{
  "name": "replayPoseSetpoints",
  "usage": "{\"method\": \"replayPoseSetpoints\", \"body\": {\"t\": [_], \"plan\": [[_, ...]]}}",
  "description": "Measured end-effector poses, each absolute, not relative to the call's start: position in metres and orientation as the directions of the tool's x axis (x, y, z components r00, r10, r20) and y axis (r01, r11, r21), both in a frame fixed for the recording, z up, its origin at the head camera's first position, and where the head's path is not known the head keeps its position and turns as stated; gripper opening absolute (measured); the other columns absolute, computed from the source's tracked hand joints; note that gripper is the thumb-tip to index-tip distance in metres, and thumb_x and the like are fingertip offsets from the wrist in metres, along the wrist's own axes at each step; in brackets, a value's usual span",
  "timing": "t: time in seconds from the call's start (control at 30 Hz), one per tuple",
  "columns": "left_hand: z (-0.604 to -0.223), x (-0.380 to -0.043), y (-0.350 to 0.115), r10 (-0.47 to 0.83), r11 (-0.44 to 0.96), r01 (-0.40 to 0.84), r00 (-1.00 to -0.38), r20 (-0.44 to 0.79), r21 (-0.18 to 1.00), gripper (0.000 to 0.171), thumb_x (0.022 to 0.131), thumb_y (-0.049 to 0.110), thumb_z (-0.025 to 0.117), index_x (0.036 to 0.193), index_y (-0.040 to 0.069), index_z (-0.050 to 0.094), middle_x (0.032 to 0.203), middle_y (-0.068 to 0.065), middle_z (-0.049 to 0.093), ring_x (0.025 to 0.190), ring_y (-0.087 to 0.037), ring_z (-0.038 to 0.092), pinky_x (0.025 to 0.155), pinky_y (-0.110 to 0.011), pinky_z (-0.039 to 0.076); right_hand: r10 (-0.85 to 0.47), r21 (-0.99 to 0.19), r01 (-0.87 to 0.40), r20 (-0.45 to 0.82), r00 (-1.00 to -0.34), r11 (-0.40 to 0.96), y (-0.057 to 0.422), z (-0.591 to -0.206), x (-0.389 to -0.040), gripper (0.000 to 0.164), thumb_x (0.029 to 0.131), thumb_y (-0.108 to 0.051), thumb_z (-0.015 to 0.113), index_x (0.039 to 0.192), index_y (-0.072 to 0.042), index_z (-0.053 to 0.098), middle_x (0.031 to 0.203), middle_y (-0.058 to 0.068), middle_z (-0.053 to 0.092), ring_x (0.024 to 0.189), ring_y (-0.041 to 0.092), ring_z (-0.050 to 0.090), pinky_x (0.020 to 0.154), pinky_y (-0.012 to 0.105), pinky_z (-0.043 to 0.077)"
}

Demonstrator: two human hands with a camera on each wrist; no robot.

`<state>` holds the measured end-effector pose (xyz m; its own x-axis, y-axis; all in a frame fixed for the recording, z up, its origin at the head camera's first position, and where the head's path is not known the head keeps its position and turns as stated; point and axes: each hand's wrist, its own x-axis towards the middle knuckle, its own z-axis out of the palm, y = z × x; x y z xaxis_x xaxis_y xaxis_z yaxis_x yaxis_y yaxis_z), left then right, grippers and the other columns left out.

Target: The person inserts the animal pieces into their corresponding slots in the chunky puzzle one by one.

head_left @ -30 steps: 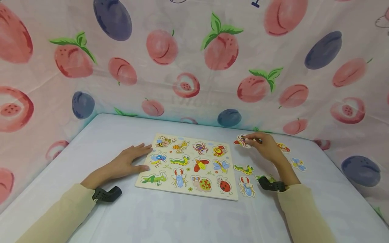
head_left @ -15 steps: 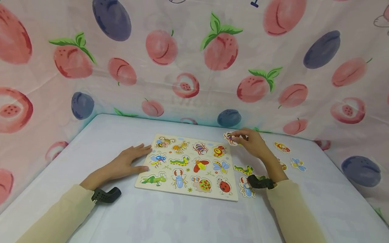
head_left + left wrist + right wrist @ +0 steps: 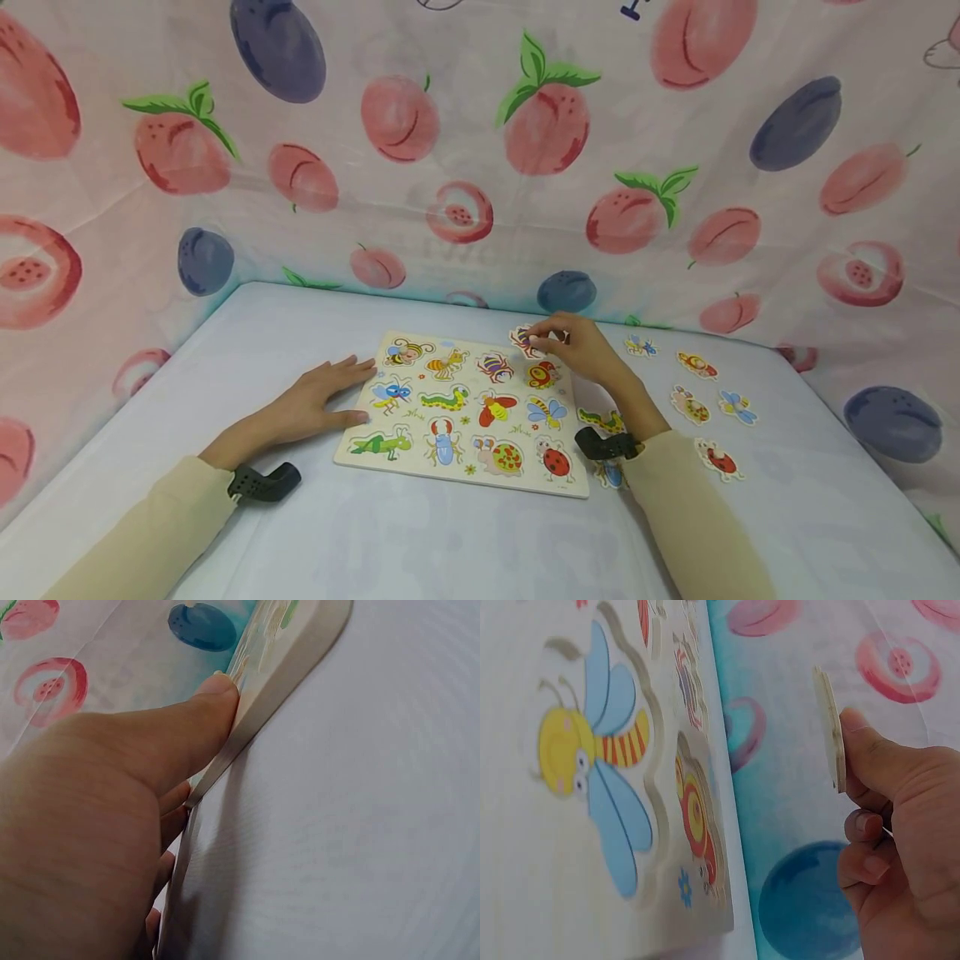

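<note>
Right hand (image 3: 576,343) pinches 1 spider piece (image 3: 521,338) (print (image 3: 562,487) on board (image 3: 450,472) illegible).

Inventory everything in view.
Table: 1, white, foreground
Patterned cloth: 1, mostly pink, behind table
Puzzle board: 1, pale, colourful insects, on table
Spider piece: 1, multicoloured, held at board's far edge
Caterpillar piece: 1, green, right of board
Beetle piece: 1, blue, right of board, partly hidden
Mosquito piece: 1, blue, back right
Insect piece: 1, red and yellow, right of mosquito
Dragonfly piece: 1, blue, rightmost piece
Snail piece: 1, multicoloured, left of dragonfly
Ladybug piece: 1, red, below dragonfly
Wrist cameras: 2, black, wrists
Sleeves: 2, beige, forearms
Left hand: 1, on board's left edge
Right hand: 1, pinching spider piece
</note>
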<state>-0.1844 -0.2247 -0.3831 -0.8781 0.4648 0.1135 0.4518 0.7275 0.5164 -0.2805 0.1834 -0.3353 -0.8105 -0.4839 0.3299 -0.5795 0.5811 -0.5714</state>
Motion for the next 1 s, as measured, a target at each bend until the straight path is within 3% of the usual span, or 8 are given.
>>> {"method": "replayPoseSetpoints", "body": {"t": [1.0], "plan": [[-0.383, -0.184, -0.224, 0.46, 0.731, 0.451, -0.88, 0.118, 0.512, 0.075, 0.086, 0.045, 0.067, 0.145, 0.005, 0.041, 0.151, -0.009, 0.035, 0.142, -0.035, 0.02, 0.113, -0.057, 0.009, -0.518, -0.617, -0.545, 0.247, -0.819, 0.568, 0.149, -0.354, -0.283, 0.016, 0.092, -0.023, 0.066, 0.105, -0.017, 0.073, 0.086, -0.003, 0.06, 0.075, 0.02, 0.045, 0.061, 0.031, 0.038]]}}
